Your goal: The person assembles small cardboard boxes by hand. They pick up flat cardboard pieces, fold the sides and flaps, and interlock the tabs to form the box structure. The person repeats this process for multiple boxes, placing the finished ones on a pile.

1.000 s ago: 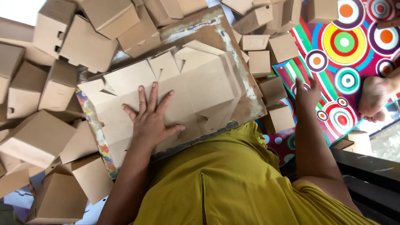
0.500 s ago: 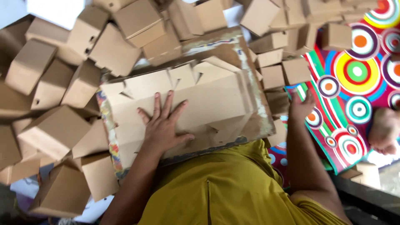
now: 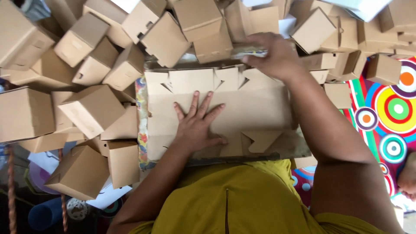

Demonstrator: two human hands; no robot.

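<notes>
A flat, unfolded brown cardboard box blank lies on a board across my lap. My left hand presses flat on its middle, fingers spread. My right hand reaches over the far edge of the blank, fingers curled around the top flap near the board's rim. Whether it grips the flap or the board edge is unclear.
Many folded brown cardboard boxes are piled to the left and along the top. A mat with coloured concentric circles lies at the right. A blue cylinder sits at lower left. Another person's hand shows at the right edge.
My right hand has swung from the patterned mat at the right to the far edge of the blank. My left hand stays pressed on the cardboard. The camera shifted.
</notes>
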